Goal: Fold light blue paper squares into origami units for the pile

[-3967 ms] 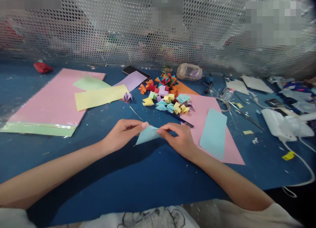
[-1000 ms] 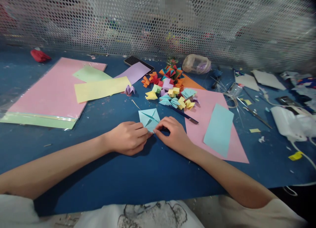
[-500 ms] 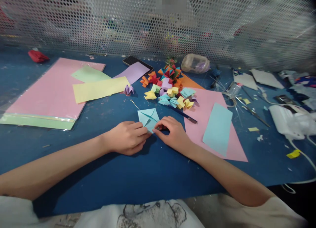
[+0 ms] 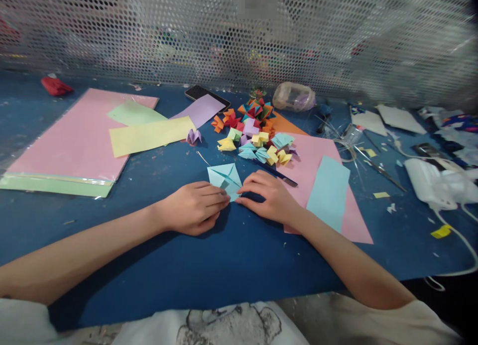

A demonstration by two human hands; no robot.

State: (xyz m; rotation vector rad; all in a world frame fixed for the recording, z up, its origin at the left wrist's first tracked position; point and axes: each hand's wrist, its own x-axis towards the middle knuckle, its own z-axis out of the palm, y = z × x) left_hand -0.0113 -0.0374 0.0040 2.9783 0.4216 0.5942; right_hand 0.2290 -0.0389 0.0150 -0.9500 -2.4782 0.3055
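A small light blue origami paper, folded into a square with flaps meeting in the middle, lies on the blue table in front of me. My left hand is closed on its lower left edge, the fingertips covering that part. From the right, my right hand holds the lower right corner between thumb and fingers. Just beyond the square is a pile of folded paper pieces in several colours. A dark, slim tool, partly hidden by the pile, points toward my right hand.
Left lie a pink paper pack, a yellow strip and a purple folded piece. A phone is behind. Right are a pink sheet, a blue strip, tweezers and a white power adapter. A perforated metal panel borders the back.
My right hand has shifted slightly right along the paper's edge, its thumb and fingers a little further apart. The square's centre flaps lie flatter. My left hand has barely moved.
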